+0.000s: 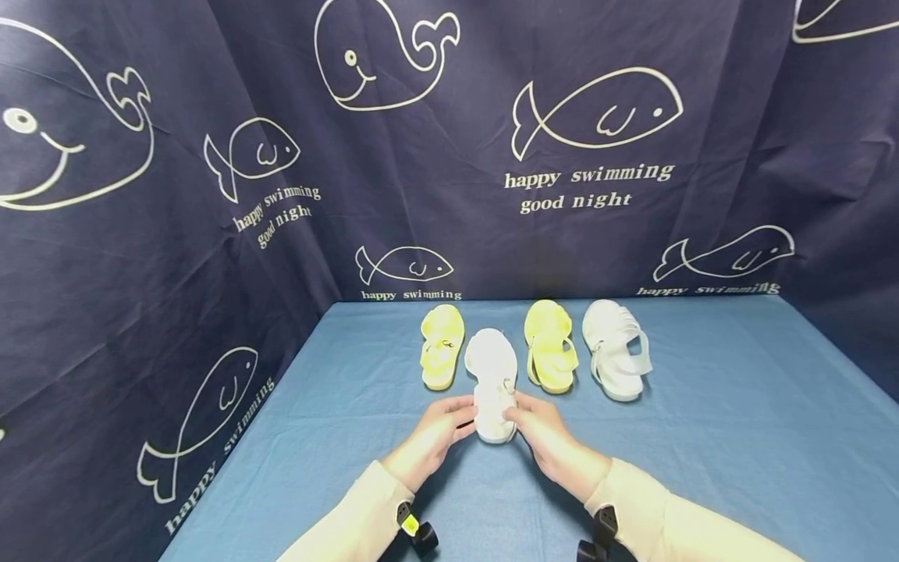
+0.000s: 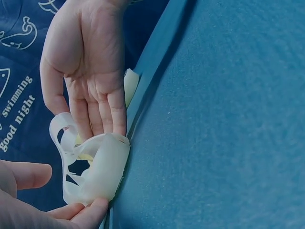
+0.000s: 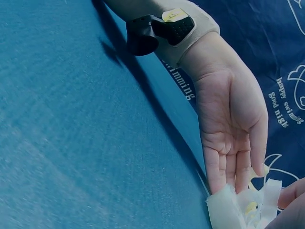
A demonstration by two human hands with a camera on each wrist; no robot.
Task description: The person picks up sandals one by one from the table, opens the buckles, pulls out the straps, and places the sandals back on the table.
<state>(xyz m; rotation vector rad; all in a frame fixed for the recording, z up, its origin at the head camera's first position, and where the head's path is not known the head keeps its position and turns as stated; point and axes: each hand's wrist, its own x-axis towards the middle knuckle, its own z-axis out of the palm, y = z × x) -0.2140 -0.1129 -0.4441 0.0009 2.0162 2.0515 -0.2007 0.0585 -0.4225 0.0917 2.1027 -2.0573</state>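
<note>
A white sandal (image 1: 492,367) stands between my two hands, its broad end away from me and the narrower end nearer. My left hand (image 1: 435,433) holds it by the left side near the close end. From the right, my right hand (image 1: 555,441) grips the same end, thumb over the edge. In the left wrist view, the left fingers (image 2: 100,112) reach the white sandal (image 2: 107,164), thumb beside its strap. The right wrist view shows the right hand (image 3: 233,129) with long fingers against the white sandal (image 3: 221,210); part of the sandal is cut off there.
Behind the held sandal, a yellow sandal (image 1: 441,351) lies at left, another yellow sandal (image 1: 551,336) right of centre, and a second white sandal (image 1: 612,351) farther right. The blue tablecloth (image 1: 723,437) ends at a dark printed curtain (image 1: 485,242). Wrist cameras (image 1: 421,535) hang below the sleeves.
</note>
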